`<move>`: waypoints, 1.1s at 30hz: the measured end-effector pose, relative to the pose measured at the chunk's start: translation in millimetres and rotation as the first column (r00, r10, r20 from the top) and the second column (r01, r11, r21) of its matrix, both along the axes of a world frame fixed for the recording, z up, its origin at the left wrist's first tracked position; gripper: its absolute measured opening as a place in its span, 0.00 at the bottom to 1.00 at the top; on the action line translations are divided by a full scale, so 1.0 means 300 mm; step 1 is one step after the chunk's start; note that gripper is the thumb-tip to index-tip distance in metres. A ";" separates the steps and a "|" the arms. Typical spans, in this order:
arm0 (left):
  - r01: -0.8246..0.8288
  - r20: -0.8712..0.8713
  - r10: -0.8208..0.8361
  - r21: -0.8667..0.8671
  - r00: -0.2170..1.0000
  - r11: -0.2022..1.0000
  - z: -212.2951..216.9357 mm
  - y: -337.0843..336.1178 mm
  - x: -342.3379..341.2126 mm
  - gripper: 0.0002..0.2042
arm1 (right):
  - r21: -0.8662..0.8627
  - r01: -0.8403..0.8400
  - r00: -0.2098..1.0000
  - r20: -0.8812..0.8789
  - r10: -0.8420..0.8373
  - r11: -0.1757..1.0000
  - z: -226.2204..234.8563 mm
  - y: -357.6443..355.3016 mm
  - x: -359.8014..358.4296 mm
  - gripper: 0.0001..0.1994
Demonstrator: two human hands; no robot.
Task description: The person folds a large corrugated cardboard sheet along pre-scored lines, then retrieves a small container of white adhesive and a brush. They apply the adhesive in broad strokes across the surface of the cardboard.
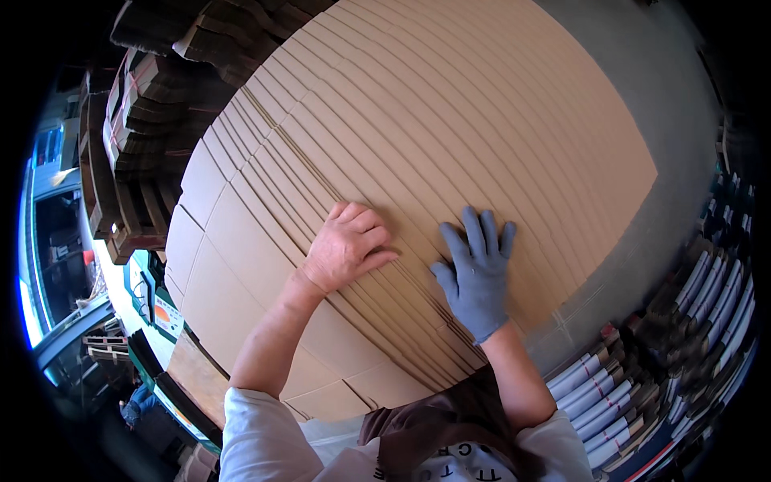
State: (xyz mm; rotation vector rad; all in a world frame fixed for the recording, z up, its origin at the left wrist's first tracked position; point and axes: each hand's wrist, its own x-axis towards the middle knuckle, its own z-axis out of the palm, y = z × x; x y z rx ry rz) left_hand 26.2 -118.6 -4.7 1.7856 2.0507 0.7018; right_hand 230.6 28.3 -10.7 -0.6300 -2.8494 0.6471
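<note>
A wide fan of overlapping brown cardboard sheets point(434, 120) spreads in front of me, their edges forming long slanting ridges. My left hand point(346, 247) is bare and rests on the sheets left of centre. Its fingers curl in at a sheet's edge and its thumb points right; the fingertips are partly hidden. My right hand point(475, 273), in a grey glove, lies flat on the sheets further right with its fingers spread. Gaps between the sheet edges look wider along a line running up and left from my left hand.
Bundled cardboard stacks point(148, 112) stand at the far left on a wooden pallet point(132, 229). Rows of folded white and brown bundles point(598, 394) lie at the lower right. Grey floor point(679, 104) borders the fan's right side. A green-and-white box point(157, 301) stands at the left.
</note>
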 end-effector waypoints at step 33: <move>-0.021 -0.027 0.021 0.014 0.999 1.000 0.000 -0.015 0.024 0.12 | -0.012 0.015 1.000 -0.020 -0.015 1.000 0.005 -0.064 -0.025 0.30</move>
